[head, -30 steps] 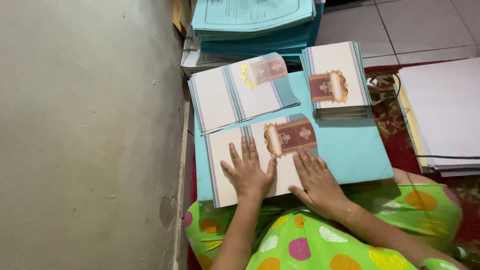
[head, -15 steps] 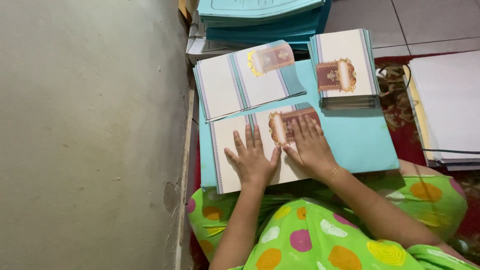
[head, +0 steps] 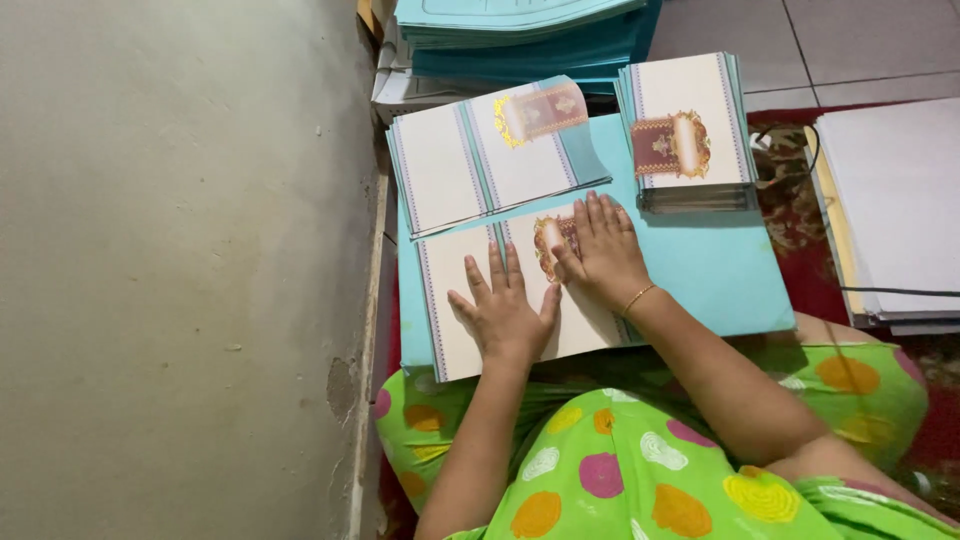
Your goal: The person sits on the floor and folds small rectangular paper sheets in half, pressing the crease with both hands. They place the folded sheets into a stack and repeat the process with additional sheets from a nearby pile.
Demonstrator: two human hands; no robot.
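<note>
Right hand (head: 603,255) slid further left since the earlier frames, now over the brown-and-gold emblem; left hand (head: 505,312) unmoved. Both flat, fingers spread, gripping nothing, pressing the unfolded card (head: 470,300) lying on the turquoise board (head: 720,270) across the lap. Probably smoothing or creasing the card; next calls for firm even pressure along the fold. Around: 1 more unfolded card (head: 480,160) above, folded stack (head: 685,130) beside it, turquoise sheets (head: 520,30), white paper pile (head: 890,210) well apart. Wall (head: 180,270) close at left.
</note>
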